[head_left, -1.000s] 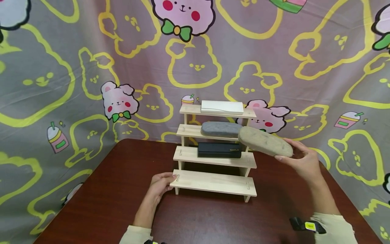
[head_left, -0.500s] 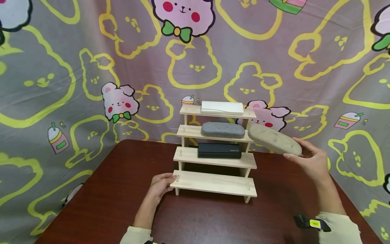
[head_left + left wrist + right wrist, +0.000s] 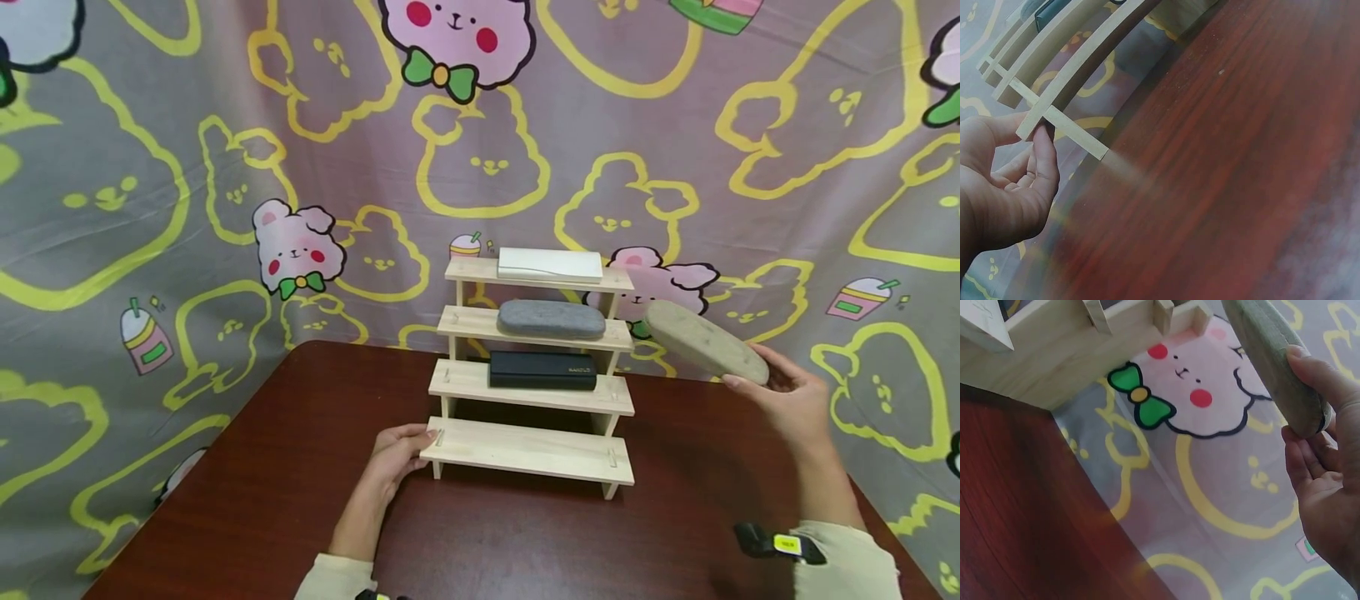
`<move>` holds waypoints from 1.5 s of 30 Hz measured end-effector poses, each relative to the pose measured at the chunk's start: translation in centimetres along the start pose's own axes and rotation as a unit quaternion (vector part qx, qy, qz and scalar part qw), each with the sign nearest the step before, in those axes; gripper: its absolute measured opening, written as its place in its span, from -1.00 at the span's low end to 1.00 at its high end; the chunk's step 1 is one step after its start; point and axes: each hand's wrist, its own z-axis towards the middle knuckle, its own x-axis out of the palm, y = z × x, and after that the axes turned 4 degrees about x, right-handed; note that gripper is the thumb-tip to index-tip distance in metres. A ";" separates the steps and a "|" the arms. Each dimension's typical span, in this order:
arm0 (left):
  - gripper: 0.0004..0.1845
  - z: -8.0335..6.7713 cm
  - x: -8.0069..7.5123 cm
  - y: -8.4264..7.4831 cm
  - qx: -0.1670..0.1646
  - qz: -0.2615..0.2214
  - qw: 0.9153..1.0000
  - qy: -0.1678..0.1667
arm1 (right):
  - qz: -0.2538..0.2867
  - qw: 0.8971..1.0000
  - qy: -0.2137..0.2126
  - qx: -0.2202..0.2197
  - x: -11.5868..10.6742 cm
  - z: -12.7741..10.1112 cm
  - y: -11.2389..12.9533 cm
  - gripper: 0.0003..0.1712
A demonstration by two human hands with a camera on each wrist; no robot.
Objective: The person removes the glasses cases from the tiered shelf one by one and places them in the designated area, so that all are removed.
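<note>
My right hand grips one end of a beige glasses case, held in the air to the right of the stepped wooden rack. In the right wrist view, thumb and fingers pinch the end of that case. My left hand pinches the left end of the rack's lowest shelf between thumb and fingers, as the left wrist view also shows. On the rack, a grey glasses case lies on the second shelf from the top. Below it is a black case, and on the top shelf a white case.
The rack stands on a dark red-brown wooden table. Behind and at both sides hangs a grey curtain with yellow outlines and pink cartoon animals. Bare table surface lies in front of the rack.
My right hand has moved to the right with the beige glasses case, away from the grey case and the rack. The left hand keeps its hold on the lowest shelf.
</note>
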 end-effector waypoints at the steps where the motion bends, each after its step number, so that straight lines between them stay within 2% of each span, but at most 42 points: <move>1: -0.54 0.0 0.0 -0.1 0.000 0.001 1.000 0.000 | -0.002 1.000 -0.006 0.005 -0.2 0.1 -0.1 -0.36; 7: -0.55 0.1 -0.1 -0.1 0.000 0.001 1.000 -0.002 | -0.061 0.996 -0.049 0.050 -1.1 0.7 -0.6 -0.40; 13: -0.55 -0.1 0.0 -0.1 -0.002 -0.002 1.000 0.001 | -0.141 0.980 -0.076 0.115 -1.9 1.1 -1.7 -0.38; 20: -0.59 0.0 0.1 -0.1 -0.003 -0.002 1.000 -0.001 | -0.151 0.971 -0.088 0.161 -2.5 1.0 -3.5 -0.34; 25: -0.59 0.1 0.0 0.1 -0.001 -0.002 1.000 0.000 | -0.160 0.964 -0.099 0.188 -2.8 1.0 -4.6 -0.39; 30: -0.59 0.1 0.0 0.2 0.004 -0.004 1.000 0.000 | -0.188 0.957 -0.096 0.201 -2.7 1.1 -5.5 -0.32; 36: -0.58 0.2 0.0 0.2 0.003 -0.003 1.000 -0.003 | -0.235 0.942 -0.075 0.226 -2.8 1.5 -6.4 -0.14; 45: -0.57 0.1 0.0 0.1 0.002 0.002 1.000 -0.003 | -0.276 0.923 -0.068 0.261 -3.4 1.9 -7.5 -0.03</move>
